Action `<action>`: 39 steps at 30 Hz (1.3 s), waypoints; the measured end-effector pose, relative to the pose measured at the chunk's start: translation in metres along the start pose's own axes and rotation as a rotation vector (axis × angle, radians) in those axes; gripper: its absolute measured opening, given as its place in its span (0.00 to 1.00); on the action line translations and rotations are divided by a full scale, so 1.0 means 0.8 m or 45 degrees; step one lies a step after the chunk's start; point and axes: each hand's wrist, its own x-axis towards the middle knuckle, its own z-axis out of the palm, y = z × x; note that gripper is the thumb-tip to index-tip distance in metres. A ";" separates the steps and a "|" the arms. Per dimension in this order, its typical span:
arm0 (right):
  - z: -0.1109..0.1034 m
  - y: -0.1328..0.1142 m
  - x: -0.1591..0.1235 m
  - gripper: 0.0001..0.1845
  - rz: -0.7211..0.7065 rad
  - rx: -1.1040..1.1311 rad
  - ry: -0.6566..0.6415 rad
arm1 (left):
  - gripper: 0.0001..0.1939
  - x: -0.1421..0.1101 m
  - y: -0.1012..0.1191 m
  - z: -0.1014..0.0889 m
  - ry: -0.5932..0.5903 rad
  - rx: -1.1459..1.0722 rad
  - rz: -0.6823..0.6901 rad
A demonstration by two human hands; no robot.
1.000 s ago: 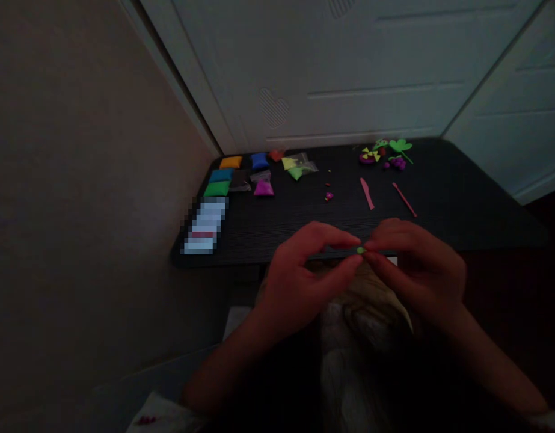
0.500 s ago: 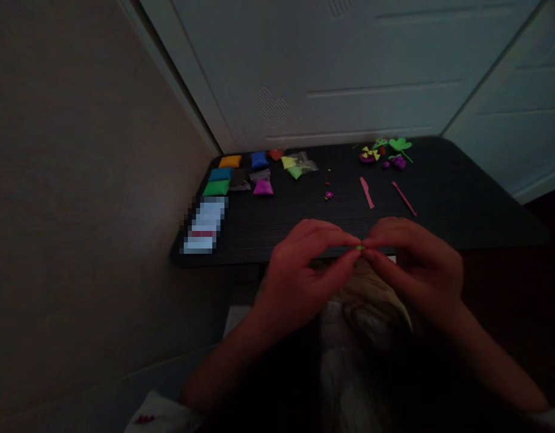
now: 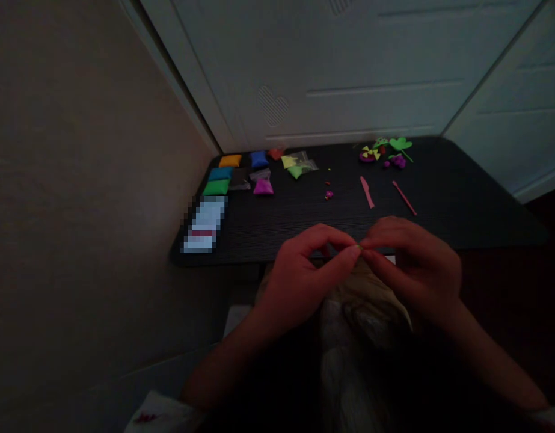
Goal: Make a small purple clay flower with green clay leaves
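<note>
My left hand (image 3: 304, 276) and my right hand (image 3: 412, 264) meet fingertip to fingertip just in front of the near edge of a black table (image 3: 462, 198). Both pinch a tiny green bit of clay (image 3: 359, 246) that is almost hidden between the fingers. Beyond the hands lie a pink plastic knife (image 3: 367, 192) and a thin pink stick tool (image 3: 404, 198). A small purple clay piece (image 3: 329, 195) sits a little left of the knife.
Several coloured clay bags (image 3: 241, 174) lie at the table's back left, with a blurred white packet (image 3: 204, 224) near the left front corner. Finished clay shapes in green, yellow and purple (image 3: 388, 152) stand at the back right. White panelled doors rise behind the table.
My hands have drawn closer together and the fingertips have closed over the green clay, which now shows far less than before.
</note>
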 end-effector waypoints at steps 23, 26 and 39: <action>0.007 0.008 -0.005 0.17 -0.140 -0.169 0.086 | 0.03 0.001 -0.011 0.004 0.014 -0.328 -0.161; 0.009 0.009 -0.005 0.17 -0.171 -0.200 0.116 | 0.02 0.002 -0.011 0.007 0.057 -0.361 -0.147; 0.015 0.005 -0.003 0.14 -0.213 -0.340 0.173 | 0.03 0.002 -0.019 0.017 0.136 -0.630 -0.132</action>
